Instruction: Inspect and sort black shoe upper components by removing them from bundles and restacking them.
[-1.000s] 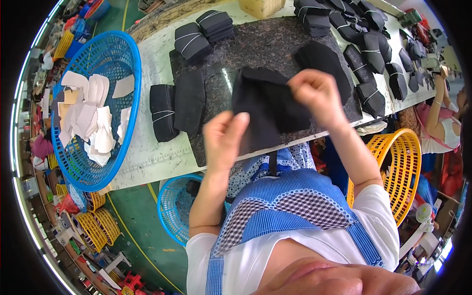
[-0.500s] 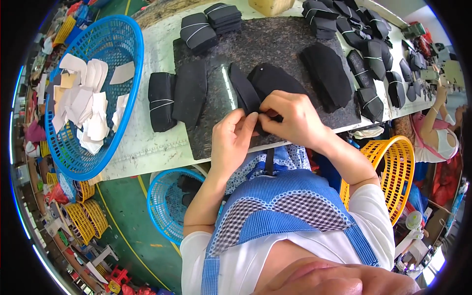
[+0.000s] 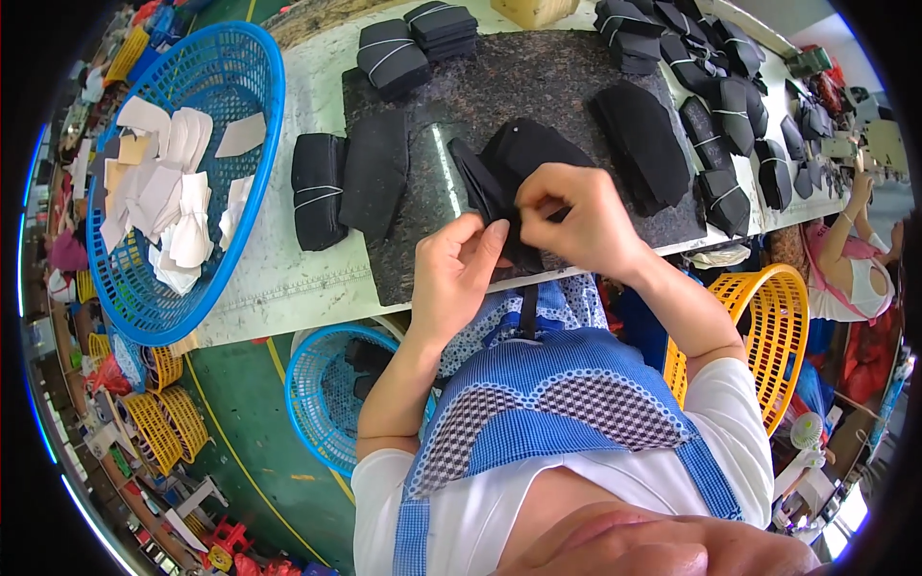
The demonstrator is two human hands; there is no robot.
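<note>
Tbl (image 3: 269, 245), ruler marks (image 3: 300, 291); held blk pc (image 3: 485, 188)

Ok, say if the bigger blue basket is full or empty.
Neither: the bigger blue basket is partly filled. Pale cut pieces lie inside; bare mesh shows beyond them.

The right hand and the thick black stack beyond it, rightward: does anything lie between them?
No: in the head view, only a narrow bare strip of speckled dark slab shows between the right hand and the stack.
</note>
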